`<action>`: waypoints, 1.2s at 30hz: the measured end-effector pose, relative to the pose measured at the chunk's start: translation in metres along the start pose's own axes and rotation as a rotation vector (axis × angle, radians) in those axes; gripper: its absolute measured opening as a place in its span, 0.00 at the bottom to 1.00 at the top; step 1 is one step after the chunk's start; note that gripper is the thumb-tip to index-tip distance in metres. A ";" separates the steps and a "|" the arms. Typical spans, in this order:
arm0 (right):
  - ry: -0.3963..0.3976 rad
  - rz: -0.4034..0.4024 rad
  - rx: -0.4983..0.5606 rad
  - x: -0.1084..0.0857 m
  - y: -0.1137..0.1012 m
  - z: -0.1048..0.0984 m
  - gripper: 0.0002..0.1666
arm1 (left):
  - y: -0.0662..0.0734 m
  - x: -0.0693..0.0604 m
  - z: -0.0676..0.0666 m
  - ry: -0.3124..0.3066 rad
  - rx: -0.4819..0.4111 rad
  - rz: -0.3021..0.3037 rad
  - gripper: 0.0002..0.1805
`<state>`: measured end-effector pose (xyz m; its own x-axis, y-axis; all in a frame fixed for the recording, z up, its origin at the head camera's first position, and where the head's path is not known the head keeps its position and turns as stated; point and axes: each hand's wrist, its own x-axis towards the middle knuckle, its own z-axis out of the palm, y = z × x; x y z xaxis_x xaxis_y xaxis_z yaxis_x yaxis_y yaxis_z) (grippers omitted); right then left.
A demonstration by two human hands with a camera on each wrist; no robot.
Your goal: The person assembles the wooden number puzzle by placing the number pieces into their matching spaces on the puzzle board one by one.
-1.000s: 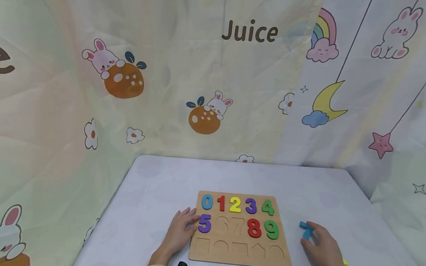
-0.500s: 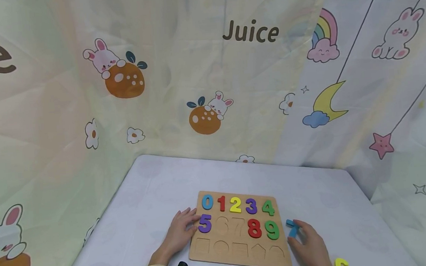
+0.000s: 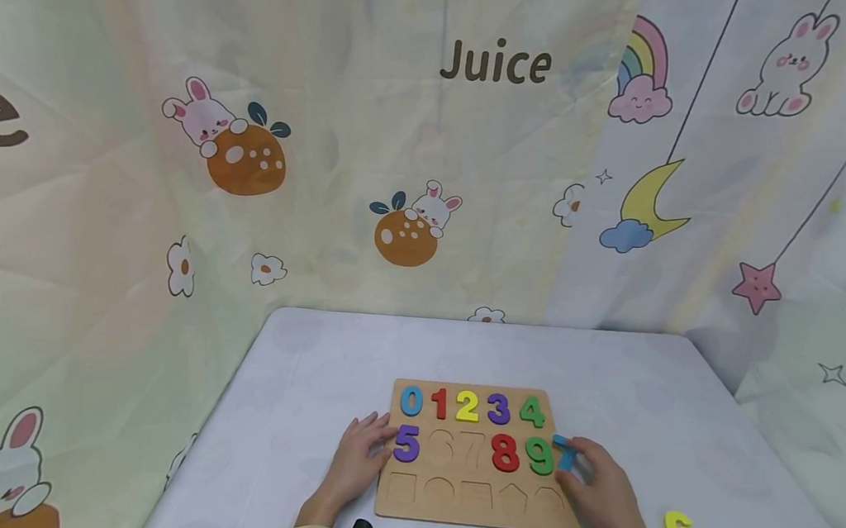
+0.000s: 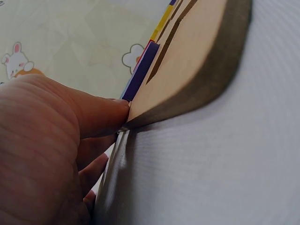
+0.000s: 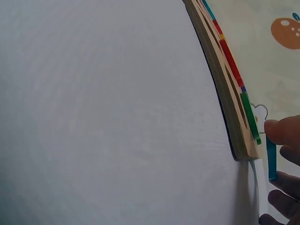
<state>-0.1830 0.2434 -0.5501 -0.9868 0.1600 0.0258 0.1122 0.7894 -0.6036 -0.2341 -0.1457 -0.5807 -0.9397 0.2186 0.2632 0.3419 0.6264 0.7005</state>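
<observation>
In the head view my left hand lies at the left edge of a wooden number puzzle board, fingers fairly straight. The left wrist view shows its thumb touching the board's edge beside the purple number 5. My right hand pinches a blue number 7 between thumb and fingers, at the board's right edge near the green number 9. From the right wrist the blue piece appears edge-on, just past the board's end. The 6 and 7 outlines on the board hold no pieces.
A yellow number 6 lies on the white table, right of my right hand. Other coloured numbers sit in the board's upper rows, above a row of bare shape outlines. Printed curtains rise behind the table.
My right hand has moved left with the blue number 7, from the table to the board's right edge. The yellow number 6 has come into fuller view. My left hand stays in place.
</observation>
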 end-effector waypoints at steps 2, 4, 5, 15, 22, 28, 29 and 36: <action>0.004 -0.018 0.008 0.000 -0.001 0.001 0.30 | 0.000 0.000 0.000 -0.001 -0.002 -0.003 0.17; 0.007 -0.036 0.017 0.000 -0.002 0.002 0.28 | 0.001 0.000 0.000 -0.002 -0.002 -0.006 0.17; 0.007 -0.041 0.023 0.000 -0.003 0.003 0.27 | 0.001 0.000 0.000 -0.002 0.002 -0.004 0.17; 0.018 -0.100 0.051 0.000 -0.014 0.009 0.23 | 0.001 0.000 0.000 0.003 0.000 0.001 0.17; 0.011 -0.116 0.062 -0.003 -0.015 0.023 0.30 | -0.004 -0.004 0.002 -0.024 0.005 -0.027 0.17; -0.001 -0.089 0.065 -0.002 -0.026 0.032 0.33 | -0.002 -0.003 0.001 -0.020 -0.007 -0.020 0.17; 0.000 -0.095 0.069 -0.003 -0.028 0.032 0.34 | -0.001 -0.003 0.000 -0.018 -0.007 -0.018 0.17; 0.006 -0.135 0.072 -0.003 -0.039 0.038 0.33 | 0.001 0.000 -0.001 -0.011 0.003 -0.013 0.17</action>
<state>-0.1890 0.1893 -0.5572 -0.9916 0.0585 0.1153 -0.0307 0.7597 -0.6496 -0.2335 -0.1458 -0.5799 -0.9439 0.2187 0.2472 0.3301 0.6312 0.7018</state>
